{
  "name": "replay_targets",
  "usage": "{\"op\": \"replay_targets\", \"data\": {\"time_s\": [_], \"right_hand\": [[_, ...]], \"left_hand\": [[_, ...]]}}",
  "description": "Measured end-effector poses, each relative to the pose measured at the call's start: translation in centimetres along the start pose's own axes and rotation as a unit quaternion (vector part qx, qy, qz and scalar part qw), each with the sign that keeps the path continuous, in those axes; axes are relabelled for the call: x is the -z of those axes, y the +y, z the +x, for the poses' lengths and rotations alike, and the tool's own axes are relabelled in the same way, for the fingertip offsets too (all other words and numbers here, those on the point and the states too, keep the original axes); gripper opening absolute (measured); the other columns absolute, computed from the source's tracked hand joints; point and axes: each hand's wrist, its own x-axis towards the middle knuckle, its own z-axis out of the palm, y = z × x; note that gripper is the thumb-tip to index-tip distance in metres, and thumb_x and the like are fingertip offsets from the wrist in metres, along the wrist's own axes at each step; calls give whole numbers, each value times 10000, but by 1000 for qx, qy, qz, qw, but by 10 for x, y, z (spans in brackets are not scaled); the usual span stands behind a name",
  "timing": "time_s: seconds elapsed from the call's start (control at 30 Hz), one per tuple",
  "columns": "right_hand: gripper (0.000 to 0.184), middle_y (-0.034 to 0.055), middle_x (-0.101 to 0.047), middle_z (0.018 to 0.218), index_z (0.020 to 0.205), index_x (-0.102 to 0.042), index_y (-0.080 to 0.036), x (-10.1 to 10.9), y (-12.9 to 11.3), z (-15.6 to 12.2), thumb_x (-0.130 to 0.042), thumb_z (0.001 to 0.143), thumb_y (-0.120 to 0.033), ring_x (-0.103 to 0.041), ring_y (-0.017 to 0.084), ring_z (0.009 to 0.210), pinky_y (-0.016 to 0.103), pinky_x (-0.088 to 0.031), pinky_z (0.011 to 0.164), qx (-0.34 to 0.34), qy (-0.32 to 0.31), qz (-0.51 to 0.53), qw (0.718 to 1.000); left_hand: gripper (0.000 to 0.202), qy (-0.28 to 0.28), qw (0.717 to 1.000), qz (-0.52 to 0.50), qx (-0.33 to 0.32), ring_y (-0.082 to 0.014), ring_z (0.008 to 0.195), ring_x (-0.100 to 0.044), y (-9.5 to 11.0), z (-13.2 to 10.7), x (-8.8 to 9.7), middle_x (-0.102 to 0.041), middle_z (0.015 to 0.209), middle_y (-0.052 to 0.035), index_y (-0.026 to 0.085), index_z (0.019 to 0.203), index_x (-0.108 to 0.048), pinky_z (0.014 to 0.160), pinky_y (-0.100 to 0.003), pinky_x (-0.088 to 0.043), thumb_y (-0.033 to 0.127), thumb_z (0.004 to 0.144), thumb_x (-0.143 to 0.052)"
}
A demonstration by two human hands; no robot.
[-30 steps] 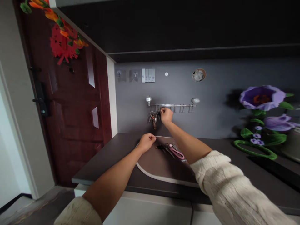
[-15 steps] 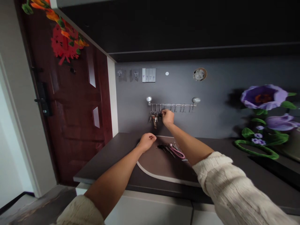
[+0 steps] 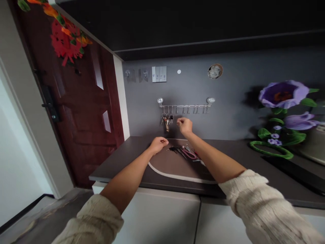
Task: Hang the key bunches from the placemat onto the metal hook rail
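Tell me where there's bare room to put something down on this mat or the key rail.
The mat is bare in its lower part, between the pile of keys and pink cord and its cream edge. The rail has free hooks right of the hanging keys. It's crowded at the mat's top, where the left hand sits beside the pile.

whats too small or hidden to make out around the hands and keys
All in the head view:
keys: too small to count or tell apart
pile on the mat: too small and tangled to name each item
right hand: fingertips too small to show whether they pinch anything
left hand: covers whatever may lie beneath it
mat's right end: hidden by the right forearm
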Motion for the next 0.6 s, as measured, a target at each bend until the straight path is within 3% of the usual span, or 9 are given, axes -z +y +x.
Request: {"op": "replay_targets", "data": {"time_s": [0.23,0.4,0.6], "right_hand": [[160,26,-632,658,732,-635,-152,23,11,-49,-500,659,-195,-568,121,631,243,-426,660,-38,-68,21,997],[158,38,-646,748,737,-640,-155,37,6,-76,-505,666,-193,-574,128,688,235,-414,682,-29,-111,-17,993],[176,49,-652,782,772,-645,-154,40,10,-88,-490,688,-163,-574,134,714,225,-396,689,9,-159,-78,984]], "left_hand": [[240,-58,997,46,-8,-94,570,-478,6,-8,-3,-596,626,-22,112,731,-641,602,-230,-370,318,632,-571],[266,-37,996,76,22,-97,563,-481,7,-9,-13,-613,646,-29,121,737,-650,580,-229,-367,351,623,-577],[234,2,991,120,53,-114,595,-510,9,-9,-24,-637,688,-34,146,728,-664,589,-236,-371,336,614,-589]]}}
